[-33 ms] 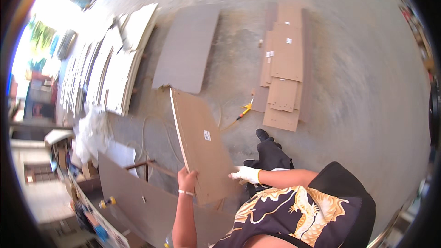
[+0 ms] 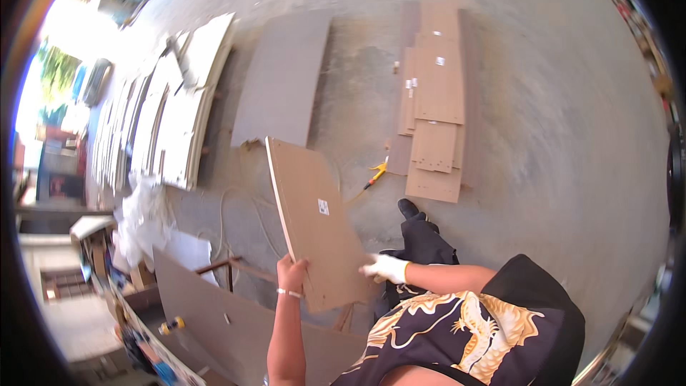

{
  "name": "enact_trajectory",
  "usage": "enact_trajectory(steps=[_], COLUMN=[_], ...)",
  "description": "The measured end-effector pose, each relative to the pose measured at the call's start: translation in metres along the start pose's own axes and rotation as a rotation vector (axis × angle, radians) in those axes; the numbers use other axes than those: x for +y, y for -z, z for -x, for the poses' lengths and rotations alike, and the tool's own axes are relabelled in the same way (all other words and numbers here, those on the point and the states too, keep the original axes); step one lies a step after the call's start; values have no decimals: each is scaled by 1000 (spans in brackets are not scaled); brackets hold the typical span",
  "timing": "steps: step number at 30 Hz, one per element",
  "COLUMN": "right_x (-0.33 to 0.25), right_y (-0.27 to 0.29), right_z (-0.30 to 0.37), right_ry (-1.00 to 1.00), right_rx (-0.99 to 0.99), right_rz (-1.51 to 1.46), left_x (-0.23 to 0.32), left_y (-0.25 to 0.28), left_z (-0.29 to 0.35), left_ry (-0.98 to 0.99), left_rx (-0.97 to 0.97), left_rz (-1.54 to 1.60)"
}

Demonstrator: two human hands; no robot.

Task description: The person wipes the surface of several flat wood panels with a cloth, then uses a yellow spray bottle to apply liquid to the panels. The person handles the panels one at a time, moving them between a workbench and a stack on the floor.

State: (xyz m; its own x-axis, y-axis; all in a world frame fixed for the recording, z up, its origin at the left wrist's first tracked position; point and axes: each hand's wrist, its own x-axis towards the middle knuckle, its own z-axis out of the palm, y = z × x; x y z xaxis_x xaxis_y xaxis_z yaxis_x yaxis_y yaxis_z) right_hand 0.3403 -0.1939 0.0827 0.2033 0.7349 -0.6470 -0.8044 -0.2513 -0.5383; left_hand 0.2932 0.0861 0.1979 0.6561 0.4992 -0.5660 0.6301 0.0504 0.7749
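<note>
Observed on my right grip (image 2: 386, 269): one white glove (image 2: 393, 269), cuff edged yellowish. Left side: pale wristband (image 2: 289, 292). My short-sleeved top (image 2: 532, 318) is black, printed with golden, cream-highlighted dragon (image 2: 474, 329). Trousers (image 2: 427, 244) and shoe (image 2: 408, 208): black.

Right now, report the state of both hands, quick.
Left hand: closed, holding the brown panel by its left edge.
Right hand: white-gloved, at the panel's right edge; whether closed cannot be told.
</note>
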Motion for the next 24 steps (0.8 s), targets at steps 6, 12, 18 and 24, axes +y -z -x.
enact_trajectory(steps=[6, 12, 18, 24], right_x=[-2, 6, -67, -104], right_y=[128, 268, 413, 520], right_z=[7, 36, 33, -13], right_ry=[-76, 91, -112, -101], right_rx=[869, 989, 1433, 1539], right_rz=[249, -489, 55, 173], left_x=[32, 46, 7, -9], left_y=[-148, -317, -445, -507], left_z=[-114, -193, -299, -356], left_ry=[145, 226, 222, 567], left_rx=[-267, -460, -449, -484], left_rz=[57, 166, -431, 42])
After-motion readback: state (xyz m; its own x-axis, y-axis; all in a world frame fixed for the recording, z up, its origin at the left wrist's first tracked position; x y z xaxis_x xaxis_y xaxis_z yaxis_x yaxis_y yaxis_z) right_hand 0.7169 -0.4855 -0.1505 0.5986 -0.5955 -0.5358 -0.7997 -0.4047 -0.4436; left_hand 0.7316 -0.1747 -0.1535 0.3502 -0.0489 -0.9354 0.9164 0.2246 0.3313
